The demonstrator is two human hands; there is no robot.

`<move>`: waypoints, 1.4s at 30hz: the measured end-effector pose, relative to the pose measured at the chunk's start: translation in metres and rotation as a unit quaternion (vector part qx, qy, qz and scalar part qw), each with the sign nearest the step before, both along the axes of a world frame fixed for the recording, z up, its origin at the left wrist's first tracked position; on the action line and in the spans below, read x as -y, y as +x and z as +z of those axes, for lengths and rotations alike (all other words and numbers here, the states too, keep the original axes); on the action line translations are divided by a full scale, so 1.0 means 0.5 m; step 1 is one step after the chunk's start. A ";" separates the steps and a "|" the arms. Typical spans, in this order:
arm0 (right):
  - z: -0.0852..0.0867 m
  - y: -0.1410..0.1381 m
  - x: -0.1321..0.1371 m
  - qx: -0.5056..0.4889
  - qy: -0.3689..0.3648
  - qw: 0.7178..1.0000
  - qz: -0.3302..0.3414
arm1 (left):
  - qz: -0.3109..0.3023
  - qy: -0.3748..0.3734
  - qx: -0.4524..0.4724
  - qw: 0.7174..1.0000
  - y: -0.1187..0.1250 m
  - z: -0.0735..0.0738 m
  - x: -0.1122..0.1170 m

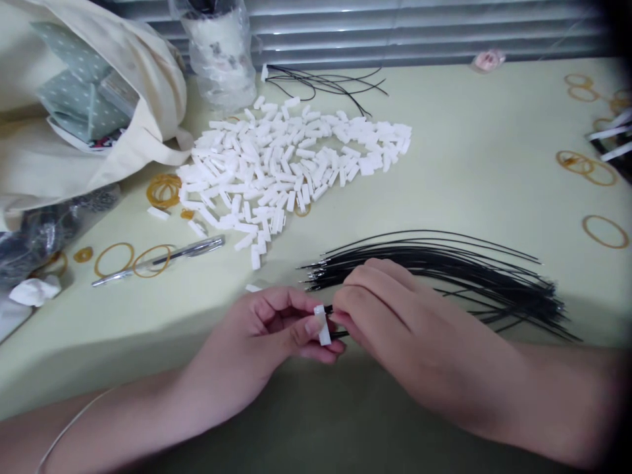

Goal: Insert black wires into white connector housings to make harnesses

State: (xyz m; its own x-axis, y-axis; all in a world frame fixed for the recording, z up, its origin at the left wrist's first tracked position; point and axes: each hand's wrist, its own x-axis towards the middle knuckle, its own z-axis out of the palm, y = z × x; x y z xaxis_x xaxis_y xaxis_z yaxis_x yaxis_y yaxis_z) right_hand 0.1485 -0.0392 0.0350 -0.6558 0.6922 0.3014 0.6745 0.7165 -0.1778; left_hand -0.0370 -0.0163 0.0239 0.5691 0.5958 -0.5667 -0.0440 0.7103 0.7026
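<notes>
Between the thumb and fingers of my left hand [281,329] is a small white connector housing [322,325], held upright near the table's front edge. Black wires [340,334] run from its right side towards my right hand [390,316]. The fingers of my right hand are pinched on a black wire close to the housing; the wire's tip is hidden. Behind the right hand lies a bundle of black wires [444,260] with small metal ends. Farther back spreads a heap of white connector housings [276,164].
A cloth bag [158,85] and a plastic-wrapped cup [222,59] stand at the back left. A pen [197,248] and rubber bands [113,260] lie at left, more rubber bands [605,232] at right. A wired connector [265,72] sits near the blinds [395,33].
</notes>
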 end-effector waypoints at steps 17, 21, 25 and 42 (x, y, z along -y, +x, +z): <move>-0.014 0.067 -0.055 0.034 -0.149 0.988 -0.008 | -0.064 0.061 -0.070 0.994 -0.001 0.007 0.017; -0.040 0.052 -0.070 -0.006 -0.122 0.992 -0.021 | -0.061 0.071 -0.086 0.992 -0.006 0.011 0.022; -0.048 0.041 -0.083 -0.039 -0.111 0.993 -0.025 | -0.057 0.061 -0.083 0.993 -0.006 0.008 0.018; 0.027 0.032 0.002 -0.041 -0.121 0.992 -0.004 | 0.038 -0.015 -0.016 0.999 -0.003 -0.001 0.006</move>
State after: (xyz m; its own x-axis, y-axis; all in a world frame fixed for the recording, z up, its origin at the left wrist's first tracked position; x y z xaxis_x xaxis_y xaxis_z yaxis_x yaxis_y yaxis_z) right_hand 0.1645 -0.0403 0.0483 -0.6295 0.7563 0.1782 0.6568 0.6404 -0.3981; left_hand -0.0384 -0.0191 0.0232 0.5043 0.6184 -0.6028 -0.0762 0.7272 0.6822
